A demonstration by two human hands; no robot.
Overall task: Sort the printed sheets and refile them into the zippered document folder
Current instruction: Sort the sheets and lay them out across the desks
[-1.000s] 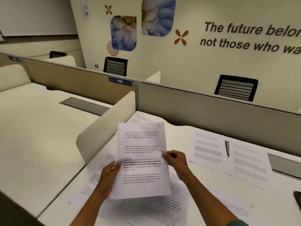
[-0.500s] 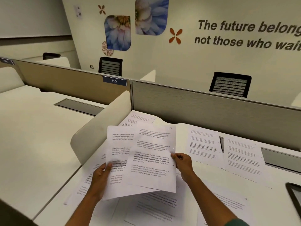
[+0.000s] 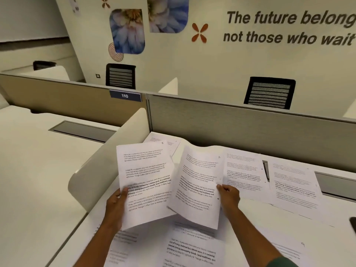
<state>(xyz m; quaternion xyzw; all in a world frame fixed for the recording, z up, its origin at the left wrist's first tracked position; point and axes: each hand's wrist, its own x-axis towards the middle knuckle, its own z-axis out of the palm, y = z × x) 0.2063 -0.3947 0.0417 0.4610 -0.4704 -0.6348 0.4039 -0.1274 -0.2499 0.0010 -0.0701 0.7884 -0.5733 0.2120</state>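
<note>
- Your left hand (image 3: 115,205) pinches the left edge of the sheet numbered 5 (image 3: 146,182), thumb on the printed face and fingers behind it.
- Your right hand (image 3: 229,197) pinches the right edge of the sheet numbered 2 (image 3: 198,185) the same way, so each hand holds one page in the air above the desk (image 3: 48,180).
- Both held sheets stand with their long axis running away from you, tops tilted toward the grey partition (image 3: 240,128); sheet 2 overlaps the lower right corner of sheet 5 and sits in front of it.
- From each grip the paper spreads inward: sheet 5 lies to the right of your left hand, sheet 2 to the left of your right hand, and they meet between your hands.
- Loose printed sheets (image 3: 292,185) lie flat on the desk between you and the partition, some to the right of your right hand, some under your forearms, and a few (image 3: 161,141) tucked at the partition's foot beyond sheet 5.
- A dark object (image 3: 353,224) shows only as a sliver at the right edge, further from the partition than the loose sheets; I cannot tell whether it is the zippered folder.
- Judging by the numbers, sheet 2 belongs ahead of sheet 5, and your right hand is the nearer one to the loose pages lying to its right.
</note>
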